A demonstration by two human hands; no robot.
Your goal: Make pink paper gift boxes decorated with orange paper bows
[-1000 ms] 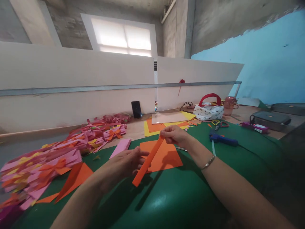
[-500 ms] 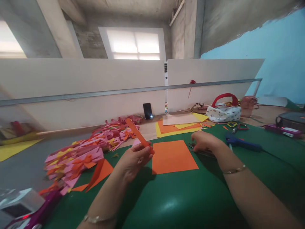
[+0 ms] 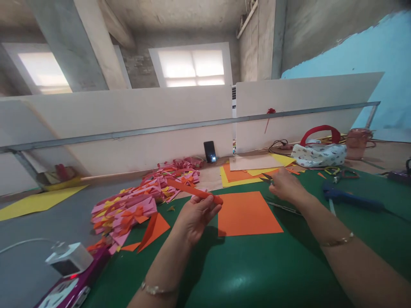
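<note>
My left hand (image 3: 197, 216) is closed on a folded orange paper strip (image 3: 188, 188), which points up and to the left. Scissors (image 3: 267, 177) with dark blades are in my closed right hand (image 3: 286, 186), their tips towards the left; the fingers hide the handles. Between and below my hands, a flat orange paper sheet (image 3: 248, 216) lies on the green mat (image 3: 237, 269). A thin metal tool (image 3: 284, 208) rests on the mat under my right wrist, its kind unclear. Left of my left hand lies a folded orange paper piece (image 3: 156, 231).
A heap of pink, orange and yellow paper bows (image 3: 138, 209) spreads at the left. Paper sheets (image 3: 253, 162) are stacked behind. At the right are a blue glue gun (image 3: 353, 197), pliers (image 3: 335, 171) and a red-handled fabric basket (image 3: 317, 155). A white charger (image 3: 70, 259) stands front left; a phone (image 3: 209, 152) leans behind.
My right hand has lifted off the mat with the scissors. The strip in my left hand has tipped lower towards the left. The camera view has turned left.
</note>
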